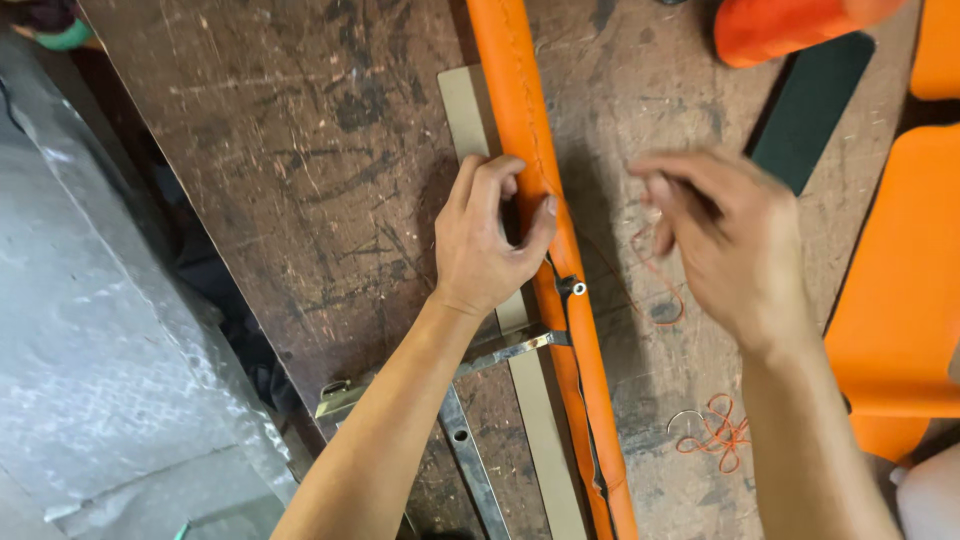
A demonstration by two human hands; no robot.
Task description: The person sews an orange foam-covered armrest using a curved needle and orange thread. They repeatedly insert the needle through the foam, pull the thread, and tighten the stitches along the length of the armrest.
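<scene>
A long orange leather-covered bar (522,110) lies lengthwise on a scratched brown wooden table (300,150), beside a tan metal strip (464,110). My left hand (485,235) pinches the orange cover, thumb and fingers closed on it, just above a small dark bolt (577,288) in an open seam. My right hand (725,240) hovers to the right of the bar, blurred, with fingers curled together near a thin orange thread (655,275); whether it pinches the thread I cannot tell.
A metal bracket (500,350) crosses under the bar. A tangle of orange thread and a curved needle (712,428) lie at lower right. An orange roll (790,25), a dark green strip (815,105) and orange cushions (900,290) sit on the right. Grey sheeting (90,350) lies left.
</scene>
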